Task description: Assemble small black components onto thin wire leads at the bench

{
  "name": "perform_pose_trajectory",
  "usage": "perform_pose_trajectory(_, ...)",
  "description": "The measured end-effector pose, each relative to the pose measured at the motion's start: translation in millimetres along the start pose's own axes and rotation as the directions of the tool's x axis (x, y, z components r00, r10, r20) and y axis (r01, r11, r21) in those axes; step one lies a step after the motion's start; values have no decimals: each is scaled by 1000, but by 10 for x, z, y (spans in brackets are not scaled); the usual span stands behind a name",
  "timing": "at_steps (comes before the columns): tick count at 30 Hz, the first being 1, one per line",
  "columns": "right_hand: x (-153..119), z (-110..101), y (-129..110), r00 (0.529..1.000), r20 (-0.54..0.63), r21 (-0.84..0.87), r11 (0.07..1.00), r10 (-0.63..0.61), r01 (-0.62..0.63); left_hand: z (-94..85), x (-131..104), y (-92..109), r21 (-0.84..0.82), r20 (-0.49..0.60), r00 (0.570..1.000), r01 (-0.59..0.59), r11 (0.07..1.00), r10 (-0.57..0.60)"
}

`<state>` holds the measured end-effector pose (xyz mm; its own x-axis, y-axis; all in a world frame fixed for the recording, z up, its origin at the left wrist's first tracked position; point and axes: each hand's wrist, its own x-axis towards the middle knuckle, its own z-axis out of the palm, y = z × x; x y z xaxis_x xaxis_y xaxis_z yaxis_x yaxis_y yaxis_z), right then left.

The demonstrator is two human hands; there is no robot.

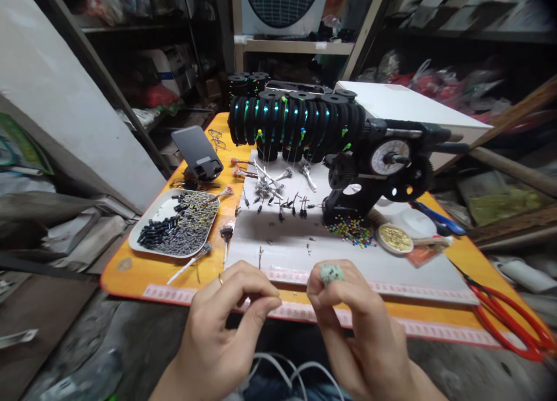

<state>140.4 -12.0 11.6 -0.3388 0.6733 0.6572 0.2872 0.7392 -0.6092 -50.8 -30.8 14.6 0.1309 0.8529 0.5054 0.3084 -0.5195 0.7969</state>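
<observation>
My left hand [232, 325], a ring on one finger, is closed in a pinch near the table's front edge. Facing it across a small gap, my right hand [354, 317] also pinches, a mottled green wrap [331, 273] round one finger. Whatever lies between the fingertips is too thin or hidden to make out. Just beyond the hands lies a white board [278, 232] with a pink measuring tape [383, 288] along its front. Over it stands a black machine [300, 119] carrying rows of spools with blue-green bands. Thin strands hang from it to small dark pieces [291, 206].
At left, a white tray [136, 238] holds many small grey, yellow and black pieces, with a phone [198, 151] behind it. Coloured beads [354, 231], a dish of gold-coloured bits [395, 238], a blue-handled tool [437, 218] and red-handled scissors [507, 317] lie right. Shelves stand behind.
</observation>
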Motion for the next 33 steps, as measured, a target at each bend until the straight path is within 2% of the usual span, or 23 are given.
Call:
perform_pose_trajectory(2,36,-24,-1,995,31,-134,986,-99,102,13,9,0,13,-5,1000,-2,1000,2)
perform_pose_trajectory(5,79,-57,-24,991,75,-242,962,-108,123,39,32,7,64,-34,999,27,998,-25)
perform_pose_trajectory(9,127,-77,-56,980,172,-260,955,-100,143,81,64,38,124,-69,997,52,991,-43)
perform_pose_trajectory(12,186,-83,-63,974,210,-201,972,-81,124,115,74,63,84,-76,994,88,993,-81)
perform_pose_trajectory(16,236,-94,-51,981,184,-28,997,-64,71,146,69,77,-81,-63,981,176,981,-181)
perform_pose_trajectory(19,220,-101,-31,980,198,102,995,-12,-9,145,70,81,-208,-44,963,252,945,-267)
perform_pose_trajectory(22,180,-99,-10,975,216,214,971,56,-103,135,88,85,-273,-58,950,281,920,-308)
perform_pose_trajectory(25,139,-83,5,977,195,284,948,90,-144,131,105,89,-299,-68,949,276,913,-309)
perform_pose_trajectory(29,85,-42,16,981,135,285,943,140,-174,130,91,96,-300,-64,951,272,915,-303)
perform_pose_trajectory(33,70,-17,-8,967,129,331,909,221,-253,117,73,106,-241,-9,956,282,929,-292)
